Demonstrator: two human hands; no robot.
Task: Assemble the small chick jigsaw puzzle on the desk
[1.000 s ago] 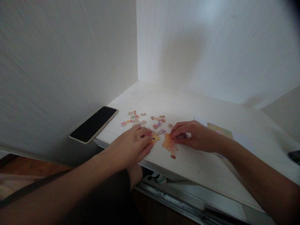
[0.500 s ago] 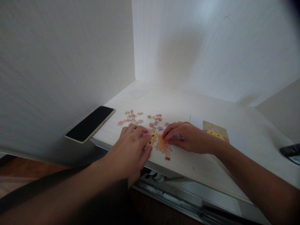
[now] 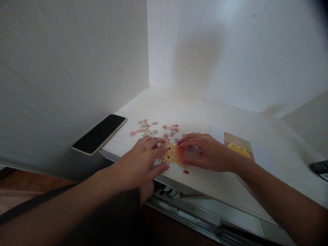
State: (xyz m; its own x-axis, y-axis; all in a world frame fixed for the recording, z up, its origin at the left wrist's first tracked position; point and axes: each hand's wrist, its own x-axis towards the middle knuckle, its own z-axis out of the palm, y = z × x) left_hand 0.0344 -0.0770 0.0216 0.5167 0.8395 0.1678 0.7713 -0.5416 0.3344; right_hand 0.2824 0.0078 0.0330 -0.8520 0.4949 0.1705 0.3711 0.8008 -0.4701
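Two joined sections of a jigsaw puzzle lie flat on the white tabletop between my hands. The left section [image 3: 168, 154] is yellow with two dark eye spots, and my left hand [image 3: 147, 155] grips it with thumb and fingers at opposite edges. An orange and pink section [image 3: 178, 155] lies against its right side, held by my right hand [image 3: 202, 150] with thumb and fingers apart around it. Palm and fingers cover parts of both sections. A dark red piece [image 3: 186, 172] sticks out at the near right corner.
Loose puzzle pieces [image 3: 145, 126] lie beyond my left hand, with more pieces [image 3: 173, 129] to their right. A phone [image 3: 99, 134] rests at the left edge by the wall. A picture card with a yellow character [image 3: 237, 145] lies right; a black device [image 3: 319, 168] sits farther right.
The orange section has come up square against the yellow one, closing the slanted gap. My right thumb and fingers have spread wider around it; my left thumb has moved toward the near edge.
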